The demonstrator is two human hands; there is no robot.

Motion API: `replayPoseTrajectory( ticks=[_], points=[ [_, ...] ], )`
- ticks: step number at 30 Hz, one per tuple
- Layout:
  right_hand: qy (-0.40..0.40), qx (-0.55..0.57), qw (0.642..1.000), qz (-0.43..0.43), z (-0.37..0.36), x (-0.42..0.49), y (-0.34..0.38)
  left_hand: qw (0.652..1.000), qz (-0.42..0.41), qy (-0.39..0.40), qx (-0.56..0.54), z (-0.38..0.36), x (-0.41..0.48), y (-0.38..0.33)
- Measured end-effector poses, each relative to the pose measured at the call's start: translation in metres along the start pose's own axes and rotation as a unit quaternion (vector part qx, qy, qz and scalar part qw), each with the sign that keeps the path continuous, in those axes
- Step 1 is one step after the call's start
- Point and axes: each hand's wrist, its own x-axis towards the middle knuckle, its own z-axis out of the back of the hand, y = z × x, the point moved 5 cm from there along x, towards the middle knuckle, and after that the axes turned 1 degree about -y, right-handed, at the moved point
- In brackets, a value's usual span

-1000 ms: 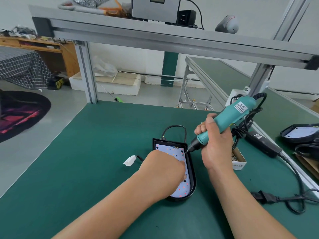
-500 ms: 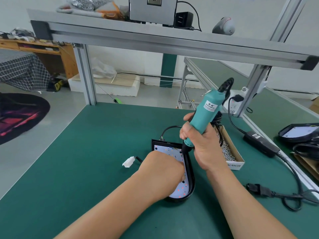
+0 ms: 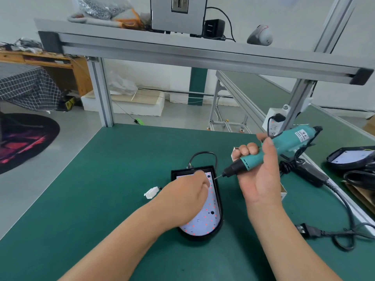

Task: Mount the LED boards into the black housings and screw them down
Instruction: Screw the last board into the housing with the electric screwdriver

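Observation:
A black housing lies on the green mat with a white LED board seated inside it. Its black cable loops behind it, and a white connector lies to its left. My left hand rests on the board's upper part with its fingers bent; the fingertips are at the driver's bit, and anything between them is hidden. My right hand grips a teal electric screwdriver. The screwdriver lies almost level, its bit pointing left over the housing's upper right corner.
A small cardboard box sits mostly hidden behind my right hand. The driver's black power adapter and its cord and plug trail along the right. Another housing lies at far right. Aluminium frame posts and a wall socket stand behind.
My right hand has swung the screwdriver from upright on the board down to nearly level and pulled it right. My left hand has slid up the board toward the bit.

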Motion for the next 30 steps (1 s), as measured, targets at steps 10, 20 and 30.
replayPoseTrajectory(
  ticks=[10, 20, 30],
  points=[
    [-0.023, 0.046, 0.999, -0.012, -0.003, -0.003, 0.003, 0.741, 0.126, 0.071, -0.655, -0.001, 0.003, 0.019],
    [0.007, 0.051, 0.999, -0.014, -0.02, -0.015, 0.004, 0.788, 0.13, 0.052, -0.599, -0.008, 0.002, 0.015],
    [0.007, 0.041, 0.999, -0.006, -0.019, -0.014, 0.004, 0.738, 0.113, 0.105, -0.657, -0.013, 0.002, 0.011]
  ],
)
